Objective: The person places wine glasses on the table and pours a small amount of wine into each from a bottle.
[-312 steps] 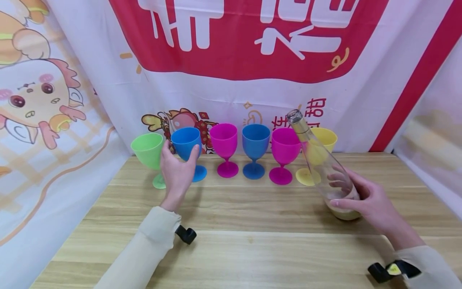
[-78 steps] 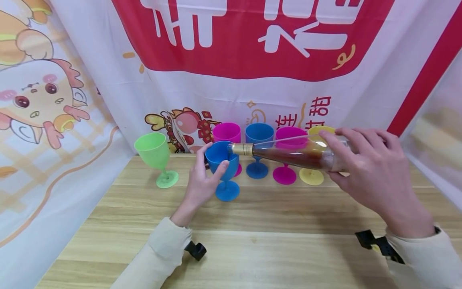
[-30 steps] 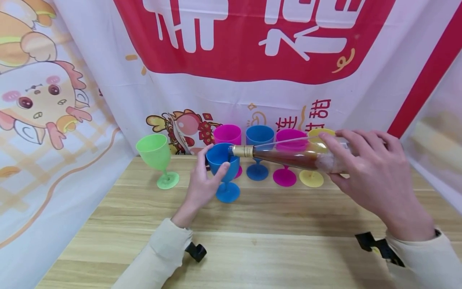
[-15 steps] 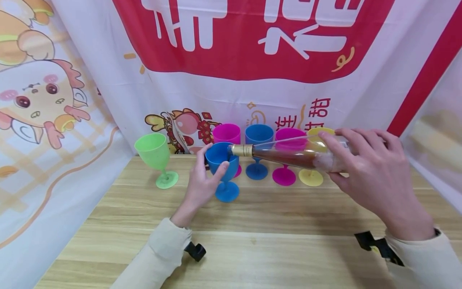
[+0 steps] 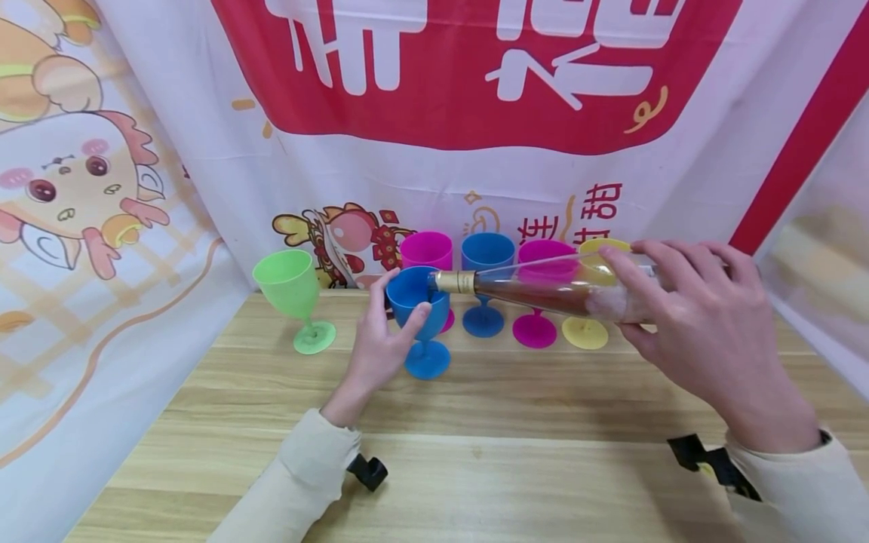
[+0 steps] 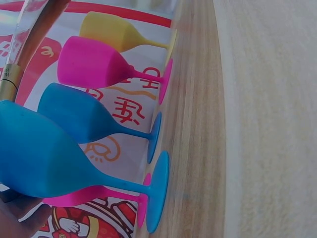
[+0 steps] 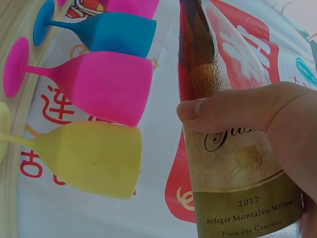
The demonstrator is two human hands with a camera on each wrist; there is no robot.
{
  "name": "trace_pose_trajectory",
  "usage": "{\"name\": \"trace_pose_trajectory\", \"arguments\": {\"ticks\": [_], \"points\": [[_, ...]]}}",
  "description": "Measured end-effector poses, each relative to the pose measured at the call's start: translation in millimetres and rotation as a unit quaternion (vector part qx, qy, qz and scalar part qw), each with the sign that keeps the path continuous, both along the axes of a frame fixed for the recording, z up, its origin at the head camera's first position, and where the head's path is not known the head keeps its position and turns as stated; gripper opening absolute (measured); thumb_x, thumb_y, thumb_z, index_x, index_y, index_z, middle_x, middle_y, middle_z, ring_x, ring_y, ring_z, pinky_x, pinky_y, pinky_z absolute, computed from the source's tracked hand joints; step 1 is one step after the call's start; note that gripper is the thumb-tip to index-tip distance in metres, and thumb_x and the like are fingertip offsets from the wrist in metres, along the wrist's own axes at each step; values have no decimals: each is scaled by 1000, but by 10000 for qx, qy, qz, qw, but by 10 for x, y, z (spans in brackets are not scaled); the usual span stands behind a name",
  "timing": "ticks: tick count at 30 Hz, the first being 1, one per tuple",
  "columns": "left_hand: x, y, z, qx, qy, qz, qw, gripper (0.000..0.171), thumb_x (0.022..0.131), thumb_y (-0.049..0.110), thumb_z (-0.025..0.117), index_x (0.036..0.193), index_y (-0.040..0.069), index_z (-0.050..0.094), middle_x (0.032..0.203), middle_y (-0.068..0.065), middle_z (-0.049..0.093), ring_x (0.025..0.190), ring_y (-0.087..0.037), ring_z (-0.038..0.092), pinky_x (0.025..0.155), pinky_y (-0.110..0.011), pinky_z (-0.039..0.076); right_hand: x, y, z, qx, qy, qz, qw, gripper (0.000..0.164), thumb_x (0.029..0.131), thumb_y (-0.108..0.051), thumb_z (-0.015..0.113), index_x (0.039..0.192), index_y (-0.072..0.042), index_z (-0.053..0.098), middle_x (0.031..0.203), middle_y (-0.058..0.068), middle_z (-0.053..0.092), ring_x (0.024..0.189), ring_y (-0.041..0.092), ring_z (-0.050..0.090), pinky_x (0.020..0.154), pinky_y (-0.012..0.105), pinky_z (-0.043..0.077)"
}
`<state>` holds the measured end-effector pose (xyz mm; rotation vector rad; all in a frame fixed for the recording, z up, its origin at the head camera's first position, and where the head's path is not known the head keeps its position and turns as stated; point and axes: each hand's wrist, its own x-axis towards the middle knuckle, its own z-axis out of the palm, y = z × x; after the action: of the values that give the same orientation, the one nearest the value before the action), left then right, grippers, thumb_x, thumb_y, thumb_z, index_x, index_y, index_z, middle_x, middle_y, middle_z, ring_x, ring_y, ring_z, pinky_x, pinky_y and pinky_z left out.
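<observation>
My left hand (image 5: pixel 383 343) holds the bowl of a blue goblet (image 5: pixel 426 320), which stands upright in front of the row; its foot rests on the table. In my right hand (image 5: pixel 706 324) is a clear glass wine bottle (image 5: pixel 536 290), gripped round its labelled body and tipped nearly level. The bottle's mouth lies at the blue goblet's rim, with reddish-brown liquid along the lower side and neck. The right wrist view shows my thumb (image 7: pixel 237 109) pressed across the cream label (image 7: pixel 242 163). How full the goblet is cannot be seen.
Behind stand a magenta goblet (image 5: pixel 426 245), a second blue goblet (image 5: pixel 485 320), another magenta goblet (image 5: pixel 535 329) and a yellow goblet (image 5: pixel 585 332). A light green goblet (image 5: pixel 290 286) stands to the left. A printed cloth (image 5: pixel 421 173) hangs behind the wooden table (image 5: pixel 475 467).
Since the oldest frame, my left hand has brought the blue goblet forward and right, and my right hand has lifted and tipped the bottle to it. Over the last second both hands stay put.
</observation>
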<state>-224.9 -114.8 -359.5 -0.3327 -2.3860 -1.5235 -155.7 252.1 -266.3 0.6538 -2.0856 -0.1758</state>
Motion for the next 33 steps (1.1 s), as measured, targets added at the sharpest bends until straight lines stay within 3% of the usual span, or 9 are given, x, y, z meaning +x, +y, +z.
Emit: {"name": "trace_pose_trajectory", "arguments": {"ticks": [5, 12, 21, 27, 33], "points": [[0, 1, -1, 5, -10, 4, 10000, 73, 103, 46, 65, 163, 25, 30, 159, -11, 51, 142, -34, 55, 110, -57, 55, 10, 9, 6, 126, -52, -109, 9998, 92, 63, -28, 97, 146, -13, 60, 127, 26, 68, 109, 49, 65, 92, 67, 52], [3, -2, -6, 25, -55, -10, 10000, 73, 103, 48, 65, 163, 26, 30, 158, -11, 52, 141, -34, 56, 110, -58, 55, -14, -14, -15, -108, 111, 101, 9998, 105, 48, -22, 104, 143, -14, 62, 124, 25, 69, 107, 49, 65, 90, 69, 51], [5, -1, 6, 37, -40, 4, 10000, 73, 103, 48, 65, 163, 26, 30, 158, -10, 51, 141, -33, 55, 109, -56, 56, -3, -1, -17, -152, -53, 43, 9999, 101, 52, -24, 103, 144, -14, 62, 124, 26, 69, 106, 49, 65, 89, 68, 52], [-2, -10, 17, 30, -87, 0, 10000, 73, 103, 49, 64, 163, 25, 29, 158, -10, 51, 142, -33, 55, 108, -55, 57, -23, -3, -65, -386, -360, 41, 9986, 100, 53, -24, 104, 144, -16, 63, 121, 24, 70, 103, 48, 66, 87, 68, 53], [2, -26, 27, -9, -110, 28, 9999, 75, 104, 51, 63, 165, 24, 28, 159, -12, 51, 143, -34, 55, 109, -55, 57, -42, -23, -128, -592, -974, -164, 9933, 102, 54, -27, 105, 147, -19, 63, 125, 21, 71, 109, 47, 65, 90, 67, 53]]}}
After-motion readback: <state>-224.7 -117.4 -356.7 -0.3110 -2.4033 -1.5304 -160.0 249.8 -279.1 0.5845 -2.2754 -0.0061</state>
